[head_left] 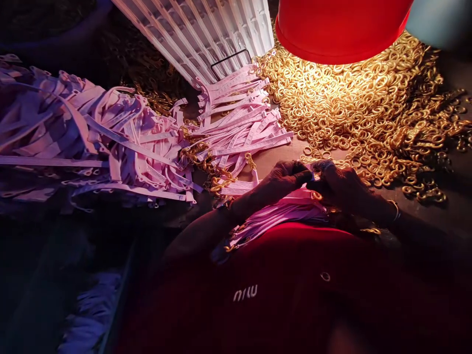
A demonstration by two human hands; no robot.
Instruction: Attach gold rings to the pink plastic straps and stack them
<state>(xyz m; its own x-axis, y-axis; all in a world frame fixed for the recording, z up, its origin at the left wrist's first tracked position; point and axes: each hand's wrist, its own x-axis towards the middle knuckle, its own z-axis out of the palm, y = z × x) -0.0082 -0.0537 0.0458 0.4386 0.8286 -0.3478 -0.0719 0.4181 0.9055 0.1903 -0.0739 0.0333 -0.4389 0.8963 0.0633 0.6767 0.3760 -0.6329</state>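
In the head view, my left hand [283, 178] and my right hand [341, 186] meet close together in front of my body. Both have their fingers pinched, and a small bluish-white bit shows between the fingertips. What they grip is too dark and small to name. Just below the hands lies a bundle of pink straps [283, 212], some with gold rings at their ends. More pink straps [243, 118] are stacked flat beyond my left hand. A broad heap of small gold rings [354, 108] spreads beyond and to the right of my right hand.
A large tangled pile of pink straps [92, 132] covers the left side. A white ribbed panel [210, 34] with a black wire handle stands behind the stack. The red lampshade [342, 32] hangs low over the rings. More straps [92, 312] lie at the lower left.
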